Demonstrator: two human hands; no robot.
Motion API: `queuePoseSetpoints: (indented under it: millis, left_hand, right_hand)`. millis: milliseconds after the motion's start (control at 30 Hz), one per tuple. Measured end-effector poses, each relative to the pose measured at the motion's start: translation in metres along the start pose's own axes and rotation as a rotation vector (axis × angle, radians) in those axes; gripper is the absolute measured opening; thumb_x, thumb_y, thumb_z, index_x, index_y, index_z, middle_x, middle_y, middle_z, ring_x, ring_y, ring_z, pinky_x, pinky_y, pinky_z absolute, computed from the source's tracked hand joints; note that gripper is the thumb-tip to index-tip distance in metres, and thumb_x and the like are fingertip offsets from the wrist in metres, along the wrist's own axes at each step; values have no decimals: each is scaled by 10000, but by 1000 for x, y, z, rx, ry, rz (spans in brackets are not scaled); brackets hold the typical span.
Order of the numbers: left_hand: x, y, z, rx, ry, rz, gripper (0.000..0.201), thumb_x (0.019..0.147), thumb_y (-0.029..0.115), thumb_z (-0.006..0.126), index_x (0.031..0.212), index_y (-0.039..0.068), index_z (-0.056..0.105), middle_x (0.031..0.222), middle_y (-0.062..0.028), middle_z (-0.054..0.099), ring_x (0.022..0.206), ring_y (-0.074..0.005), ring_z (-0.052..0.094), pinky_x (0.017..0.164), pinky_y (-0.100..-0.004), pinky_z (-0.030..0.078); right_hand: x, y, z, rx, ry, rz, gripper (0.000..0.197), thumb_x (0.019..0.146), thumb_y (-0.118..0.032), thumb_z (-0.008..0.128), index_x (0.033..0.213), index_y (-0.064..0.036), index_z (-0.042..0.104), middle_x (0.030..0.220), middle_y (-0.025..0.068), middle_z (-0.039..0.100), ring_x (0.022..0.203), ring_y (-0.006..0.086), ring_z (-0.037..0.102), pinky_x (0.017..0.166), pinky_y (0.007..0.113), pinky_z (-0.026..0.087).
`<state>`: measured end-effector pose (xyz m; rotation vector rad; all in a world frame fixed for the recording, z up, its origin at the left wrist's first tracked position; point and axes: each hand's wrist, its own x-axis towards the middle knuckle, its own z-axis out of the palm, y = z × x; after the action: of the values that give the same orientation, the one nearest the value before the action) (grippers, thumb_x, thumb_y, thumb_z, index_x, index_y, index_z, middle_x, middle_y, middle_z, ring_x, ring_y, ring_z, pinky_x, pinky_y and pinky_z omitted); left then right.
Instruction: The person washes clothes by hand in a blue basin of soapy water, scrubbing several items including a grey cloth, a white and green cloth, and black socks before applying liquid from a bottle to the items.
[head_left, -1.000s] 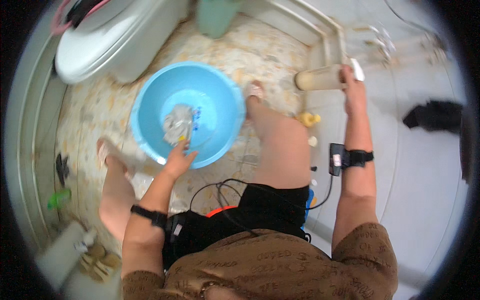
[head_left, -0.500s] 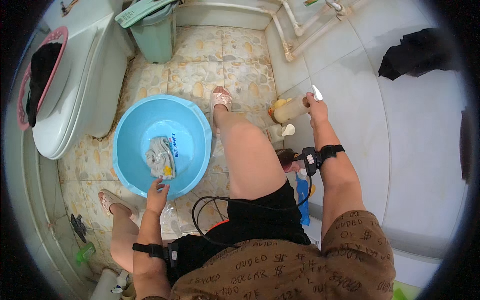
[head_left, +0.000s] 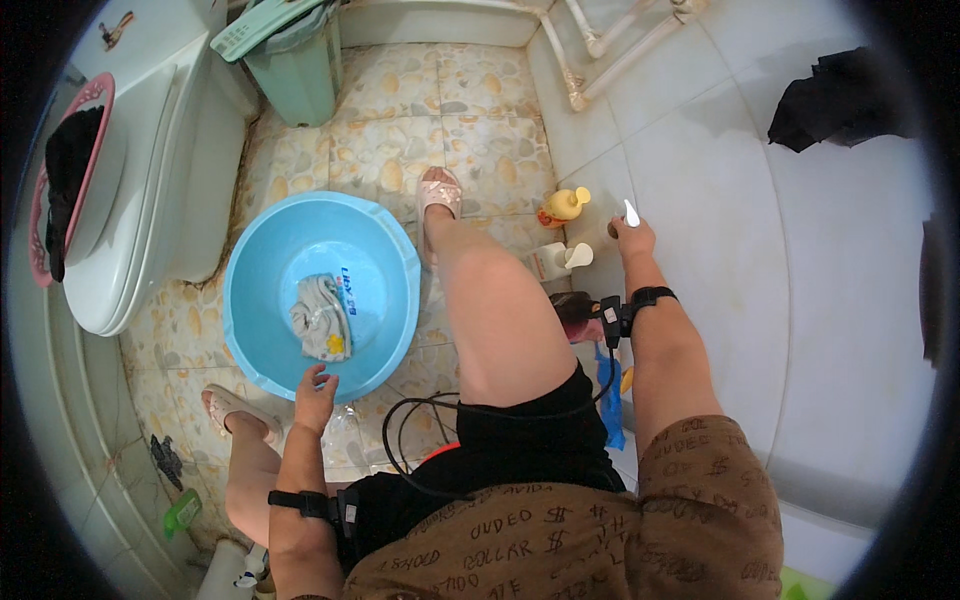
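My right hand (head_left: pixel 635 240) is closed round the neck of a pump bottle beside the right-hand wall. Its white pump head (head_left: pixel 631 213) sticks up past my fingers, and the bottle's body is mostly hidden. My left hand (head_left: pixel 315 398) hovers at the near rim of a blue basin (head_left: pixel 245 320), fingers loosely bent and apart, holding nothing. Inside the basin lies a crumpled grey cloth garment (head_left: pixel 321 318) with a yellow patch. Close to my right hand stand a yellow pump bottle (head_left: pixel 565 206) and a white pump bottle (head_left: pixel 552 262).
A toilet (head_left: pixel 150 190) is at the left, with a pink-rimmed basin (head_left: pixel 106 100) holding black cloth on its lid. A green bin (head_left: pixel 295 85) stands at the back. Black cloth (head_left: pixel 845 100) hangs at the right. A black cable (head_left: pixel 400 410) loops over my lap.
The bottle in my right hand has swung from lying tilted to the left, so its body no longer shows and the yellow bottle behind it does. My left hand has barely moved.
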<state>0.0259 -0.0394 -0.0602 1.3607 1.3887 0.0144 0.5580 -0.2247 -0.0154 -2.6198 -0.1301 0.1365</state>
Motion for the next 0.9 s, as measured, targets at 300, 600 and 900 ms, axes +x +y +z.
queuePoseSetpoints:
  millis: [300, 600, 900]
  left_hand:
    - [2, -1, 3, 45, -7, 24, 413, 747, 195, 555, 1089, -7, 440, 928, -141, 544, 814, -181, 506, 708, -286, 411]
    - [-3, 9, -12, -456, 69, -126, 419, 786, 249, 513, 1132, 49, 390, 982, -97, 514, 813, -177, 521, 633, -276, 412]
    - [-14, 32, -56, -1303, 587, -58, 380, 857, 245, 375, 1169, 68, 252, 1063, -152, 434, 822, -261, 509, 675, -371, 429]
  right_hand:
    - [-9, 42, 18, -221, 20, 5, 421, 598, -184, 653, 956, 3, 533, 868, 145, 584, 798, 234, 572, 700, 319, 446]
    - [0, 7, 6, -131, -198, -17, 434, 675, -220, 604, 1043, -21, 488, 957, 143, 551, 886, 231, 533, 768, 296, 415]
    - [-161, -272, -57, 387, -600, -784, 292, 810, -202, 474, 1061, -54, 489, 1009, 42, 520, 879, 140, 492, 729, 268, 406]
